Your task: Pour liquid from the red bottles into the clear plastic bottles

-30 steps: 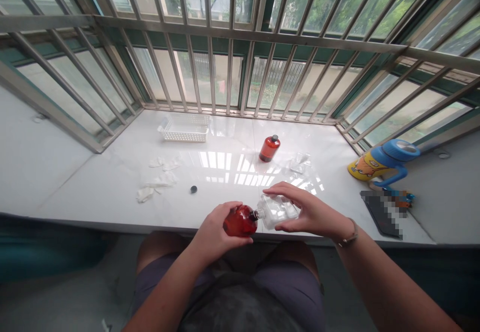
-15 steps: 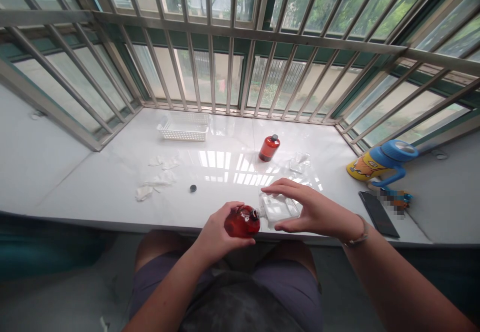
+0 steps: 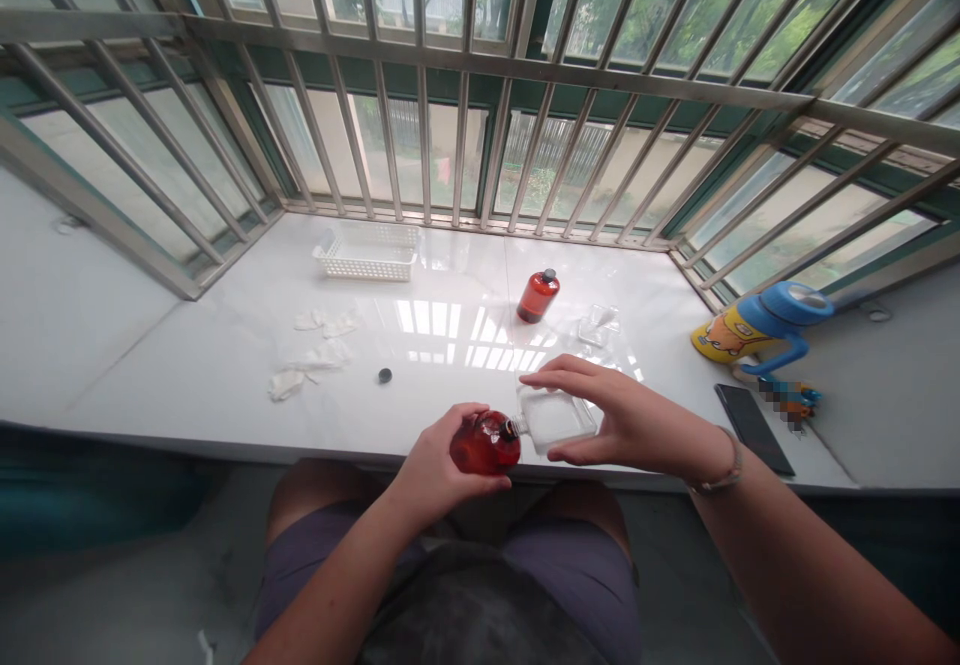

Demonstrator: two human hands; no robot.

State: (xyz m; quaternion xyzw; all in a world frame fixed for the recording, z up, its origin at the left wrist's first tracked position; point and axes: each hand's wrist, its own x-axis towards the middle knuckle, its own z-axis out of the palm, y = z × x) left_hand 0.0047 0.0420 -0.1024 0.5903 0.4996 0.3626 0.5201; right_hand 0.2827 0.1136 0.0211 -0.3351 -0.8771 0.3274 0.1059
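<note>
One red bottle (image 3: 480,445) sits snug in the left hand (image 3: 435,465) by the desk's (image 3: 187,385) near edge; right hand (image 3: 630,420) grips the clear bottle (image 3: 555,417), tipped over, neck right at the red one's mouth! Black cap (image 3: 385,376) lies apart.

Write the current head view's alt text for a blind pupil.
The left hand holds a red bottle, its mouth at that of a tilted clear bottle in the right hand. Beyond, on a white counter, are a capped second bottle and a white basket.
</note>
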